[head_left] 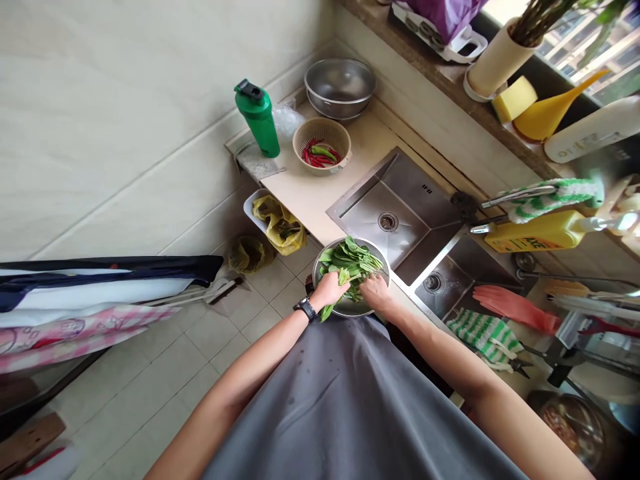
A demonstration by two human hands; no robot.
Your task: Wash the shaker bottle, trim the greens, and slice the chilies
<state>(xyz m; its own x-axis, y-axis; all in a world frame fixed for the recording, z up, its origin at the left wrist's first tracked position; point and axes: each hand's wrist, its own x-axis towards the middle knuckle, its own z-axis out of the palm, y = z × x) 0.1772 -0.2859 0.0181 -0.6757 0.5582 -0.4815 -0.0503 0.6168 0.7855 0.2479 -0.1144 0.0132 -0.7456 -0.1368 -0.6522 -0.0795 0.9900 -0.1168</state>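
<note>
A home kitchen: steel double sink [400,207], tiled walls, basket of chillies [322,145], dish soap bottle [540,231]

Grey top [345,400], plain, with a few small darker specks on the front. Black wristwatch [305,309], dark strap, at the wrist of the left hand [327,290]. Both forearms bare.

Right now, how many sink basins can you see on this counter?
2. The large basin lies beyond the bowl of greens; the small basin sits to its right, beside the pink glove. No sign of a hidden one.
</note>
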